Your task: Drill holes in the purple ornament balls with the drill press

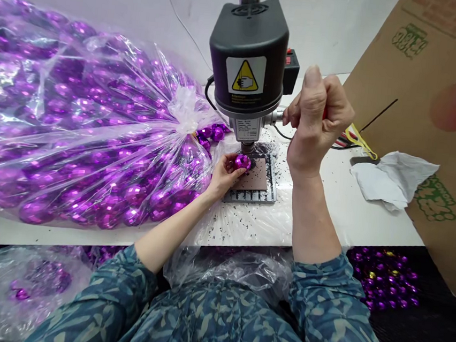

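Between the fingers of my left hand (224,177) is a shiny purple faceted ball (242,162), held under the chuck of a bench drill press (247,54). Beneath the ball lies a flat brownish board (258,176) on the drill's grey metal base (271,195), and dark shavings are scattered around it. My right hand (318,110) is raised to the right of the drill head, its fingers wrapped round the feed handle (277,116). A bit of red shows within the grip; most of the handle's end is hidden by the hand.
A large clear bag (75,124) of purple balls covers the table's left side. A cardboard box (428,104) stands at the right, near crumpled white paper (392,179) and yellow-handled tool (362,142). Below the table edge are more purple balls (387,280) and a plastic bag (26,297).
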`<action>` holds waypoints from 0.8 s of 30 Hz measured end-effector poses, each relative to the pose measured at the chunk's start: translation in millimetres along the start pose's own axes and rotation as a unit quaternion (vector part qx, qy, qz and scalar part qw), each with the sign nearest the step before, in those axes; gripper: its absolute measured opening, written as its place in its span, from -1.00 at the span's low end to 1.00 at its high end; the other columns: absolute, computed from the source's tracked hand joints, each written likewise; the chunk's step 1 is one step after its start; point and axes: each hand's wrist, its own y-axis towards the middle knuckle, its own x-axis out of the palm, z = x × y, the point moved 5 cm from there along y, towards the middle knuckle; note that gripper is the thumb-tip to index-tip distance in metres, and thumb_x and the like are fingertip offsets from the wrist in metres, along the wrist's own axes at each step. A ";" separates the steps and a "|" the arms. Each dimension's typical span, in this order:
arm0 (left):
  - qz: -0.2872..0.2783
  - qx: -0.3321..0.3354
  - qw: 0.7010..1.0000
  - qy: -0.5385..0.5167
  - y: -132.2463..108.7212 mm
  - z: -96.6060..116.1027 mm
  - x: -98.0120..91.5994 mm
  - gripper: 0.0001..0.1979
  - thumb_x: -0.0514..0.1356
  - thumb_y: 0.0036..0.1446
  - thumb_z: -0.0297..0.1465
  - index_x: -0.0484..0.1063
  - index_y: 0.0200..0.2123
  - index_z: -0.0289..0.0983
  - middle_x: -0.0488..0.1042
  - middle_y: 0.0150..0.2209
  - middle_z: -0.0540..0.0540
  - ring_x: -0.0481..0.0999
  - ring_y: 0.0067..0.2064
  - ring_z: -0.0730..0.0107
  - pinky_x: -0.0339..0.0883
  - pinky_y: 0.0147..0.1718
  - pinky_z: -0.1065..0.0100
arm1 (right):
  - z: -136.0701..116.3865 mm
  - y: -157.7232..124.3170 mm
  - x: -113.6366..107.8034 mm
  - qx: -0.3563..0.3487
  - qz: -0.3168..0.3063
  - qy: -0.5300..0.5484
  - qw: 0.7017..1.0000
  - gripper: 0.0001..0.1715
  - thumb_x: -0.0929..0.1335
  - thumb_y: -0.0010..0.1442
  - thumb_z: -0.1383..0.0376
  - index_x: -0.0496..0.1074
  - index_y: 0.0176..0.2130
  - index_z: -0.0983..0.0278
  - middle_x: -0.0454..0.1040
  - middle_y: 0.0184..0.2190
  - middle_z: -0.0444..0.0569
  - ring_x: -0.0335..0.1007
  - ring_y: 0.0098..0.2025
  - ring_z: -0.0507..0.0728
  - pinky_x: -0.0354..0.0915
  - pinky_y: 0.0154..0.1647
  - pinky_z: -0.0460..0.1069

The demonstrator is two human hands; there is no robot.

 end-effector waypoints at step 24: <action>-0.038 0.057 0.998 -0.013 -16.6 0.1 18.4 -0.41 0.53 0.03 -0.14 0.35 0.01 -0.18 0.49 0.17 -0.23 0.53 0.24 0.10 0.34 0.34 -0.07 | -6.2 -5.1 -5.0 -0.003 0.026 0.040 0.999 -0.18 0.28 0.19 -0.39 -0.06 -0.55 0.18 -0.07 -0.68 -0.24 -0.09 -0.64 -0.06 0.05 -0.59 0.02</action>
